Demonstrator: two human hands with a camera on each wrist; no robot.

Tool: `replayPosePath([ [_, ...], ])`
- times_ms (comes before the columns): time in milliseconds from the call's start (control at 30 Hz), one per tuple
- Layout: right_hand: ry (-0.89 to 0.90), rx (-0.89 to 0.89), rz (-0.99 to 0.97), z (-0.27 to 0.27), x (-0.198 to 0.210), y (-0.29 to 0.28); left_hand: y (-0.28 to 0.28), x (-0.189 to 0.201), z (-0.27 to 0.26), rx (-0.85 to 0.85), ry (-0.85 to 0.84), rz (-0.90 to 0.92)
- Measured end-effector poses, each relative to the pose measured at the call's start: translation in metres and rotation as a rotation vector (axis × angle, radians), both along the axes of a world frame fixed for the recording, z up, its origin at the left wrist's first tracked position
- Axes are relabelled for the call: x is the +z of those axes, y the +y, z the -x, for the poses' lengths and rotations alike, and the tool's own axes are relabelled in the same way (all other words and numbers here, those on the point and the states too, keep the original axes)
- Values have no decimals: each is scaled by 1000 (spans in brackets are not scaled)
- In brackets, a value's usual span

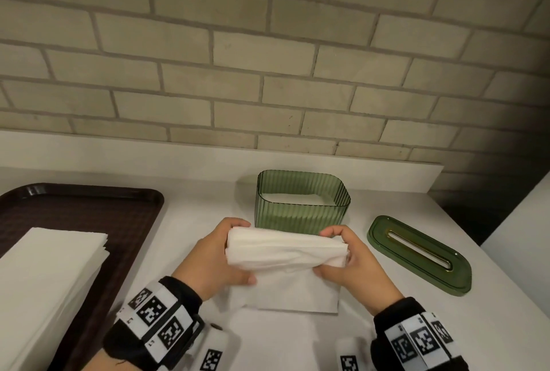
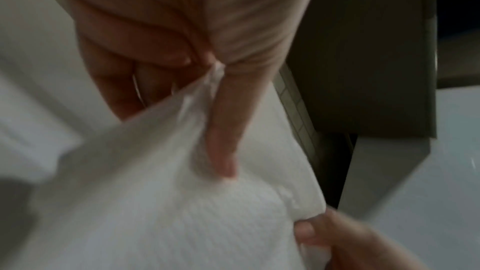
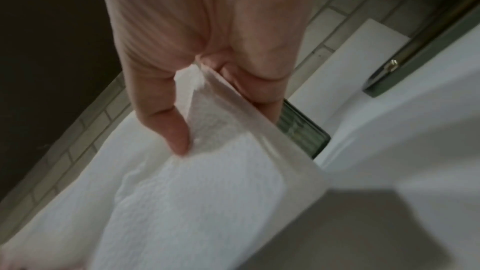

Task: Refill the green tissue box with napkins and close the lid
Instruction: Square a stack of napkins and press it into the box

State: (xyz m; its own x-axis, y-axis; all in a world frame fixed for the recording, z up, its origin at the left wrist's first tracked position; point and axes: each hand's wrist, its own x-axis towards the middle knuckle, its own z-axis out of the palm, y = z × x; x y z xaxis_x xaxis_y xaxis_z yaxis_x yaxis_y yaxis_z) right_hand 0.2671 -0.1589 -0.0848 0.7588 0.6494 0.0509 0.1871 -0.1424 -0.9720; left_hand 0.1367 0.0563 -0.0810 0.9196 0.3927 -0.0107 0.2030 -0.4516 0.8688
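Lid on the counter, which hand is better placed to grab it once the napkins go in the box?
Right, probably. The lid lies just right of the right hand; the left hand would have to cross the napkins and box.

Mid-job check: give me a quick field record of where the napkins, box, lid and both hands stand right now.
left hand: grips left end of the napkin bundle
right hand: grips its right end
bundle position: held above the counter, in front of the green tissue box
box: open, some white napkins already inside
lid: off, lying flat on the counter right of the box
spare napkin stack: on the brown tray, far left
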Motion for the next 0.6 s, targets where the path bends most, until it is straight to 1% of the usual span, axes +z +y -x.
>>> replayPosePath([
  [67,97,-8,-60,-2,0,3,5,0,-1,41,-72,14],
  [100,147,5,-72,-4,-2,3,7,0,-1,25,-52,20],
  [167,264,74,-43,-6,-8,0,8,-6,1,-41,74,20],
  [233,317,157,48,-5,-14,-2,9,-13,5,-59,195,24],
  [300,303,190,120,-5,-14,-2,10,-18,7,-32,224,30],
  [433,203,117,194,-9,-7,2,9,-16,4,27,164,-45],
  [500,185,107,183,-12,-3,2,9,-12,4,20,130,6],
  [567,230,114,146,-12,0,1,5,-8,5,0,74,73],
  [600,239,123,133,-11,1,0,3,-6,6,2,42,70],
])
